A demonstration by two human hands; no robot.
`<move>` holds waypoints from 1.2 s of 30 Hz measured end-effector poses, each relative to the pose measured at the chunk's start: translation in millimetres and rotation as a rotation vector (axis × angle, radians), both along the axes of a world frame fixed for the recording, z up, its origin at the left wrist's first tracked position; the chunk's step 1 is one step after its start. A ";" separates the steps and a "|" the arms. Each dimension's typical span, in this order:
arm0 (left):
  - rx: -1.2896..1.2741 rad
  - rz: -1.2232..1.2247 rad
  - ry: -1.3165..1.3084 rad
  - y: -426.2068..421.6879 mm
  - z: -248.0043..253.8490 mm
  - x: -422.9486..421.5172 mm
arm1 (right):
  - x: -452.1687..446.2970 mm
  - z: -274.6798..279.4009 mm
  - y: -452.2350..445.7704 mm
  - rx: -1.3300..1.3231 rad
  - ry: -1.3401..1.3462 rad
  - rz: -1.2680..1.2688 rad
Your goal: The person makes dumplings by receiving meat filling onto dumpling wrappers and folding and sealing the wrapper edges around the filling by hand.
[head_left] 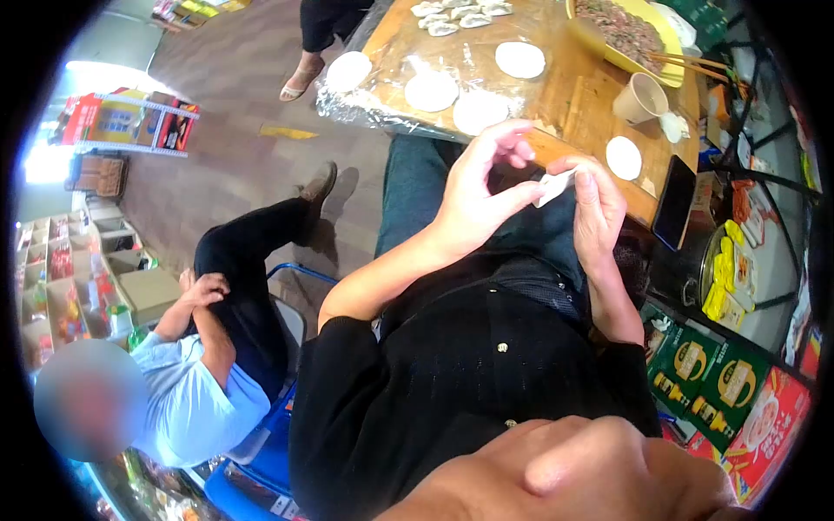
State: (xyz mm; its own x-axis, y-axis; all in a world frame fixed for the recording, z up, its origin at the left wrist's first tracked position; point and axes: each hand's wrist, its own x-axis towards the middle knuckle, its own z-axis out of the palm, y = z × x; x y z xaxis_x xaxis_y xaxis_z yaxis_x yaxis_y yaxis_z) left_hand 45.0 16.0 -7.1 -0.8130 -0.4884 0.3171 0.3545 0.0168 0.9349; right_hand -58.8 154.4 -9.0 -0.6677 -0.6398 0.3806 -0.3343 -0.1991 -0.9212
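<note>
And here is the table (556, 100), biggest thing in play, wood on one side, clear film (360, 100) over the other; well apart from it, off to the left, a seated person (200, 391) in a light blue shirt, hands on a knee. On the table's far right corner, the yellow bowl (671, 36) of minced filling (615, 24), chopsticks (695, 63) lying across it. At the table's right edge, a dark phone (675, 204); further in, a paper cup (640, 98). Down to the hands, just off the table's near edge: the left hand (465, 200) has its fingers loosely curled and parted from the thumb, thumb tip at the dough; the right hand (597, 208) is closed, thumb and fingers pinching the dough piece (554, 187). Flat white rounds (432, 90) lie across the table, one near the phone, with folded pieces (460, 14) grouped at its far side. And smallest, that dough piece, held up between the hands: it should be very light, soft and floppy, perhaps a touch tacky, easily torn or squeezed open if pressed in the middle, so the sound hold is a gentle fingertip pinch along the rim, with the belly cradled loosely
</note>
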 end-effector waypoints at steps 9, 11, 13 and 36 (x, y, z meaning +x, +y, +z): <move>-0.025 0.029 -0.095 12.2 -18.4 0.0 | 5.6 -23.3 -8.7 -0.372 -0.482 0.021; -0.133 0.076 -0.058 8.6 -21.5 -2.1 | 9.0 -25.6 -10.9 -0.366 -0.488 0.047; -0.090 0.081 -0.049 5.8 -22.4 -2.6 | 10.1 -27.5 -12.4 -0.365 -0.492 0.076; 0.151 0.052 0.038 -15.6 2.3 19.6 | 4.1 4.4 -38.7 0.027 0.124 0.165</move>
State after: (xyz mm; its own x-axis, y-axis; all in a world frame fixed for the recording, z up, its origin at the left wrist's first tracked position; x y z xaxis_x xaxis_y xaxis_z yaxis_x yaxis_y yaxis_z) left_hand 64.6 0.3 -4.7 -0.7741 -0.5738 0.2675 0.3923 -0.1032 0.9140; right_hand -54.8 115.7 -4.6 -0.5022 -0.7475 0.4348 -0.4104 -0.2365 -0.8807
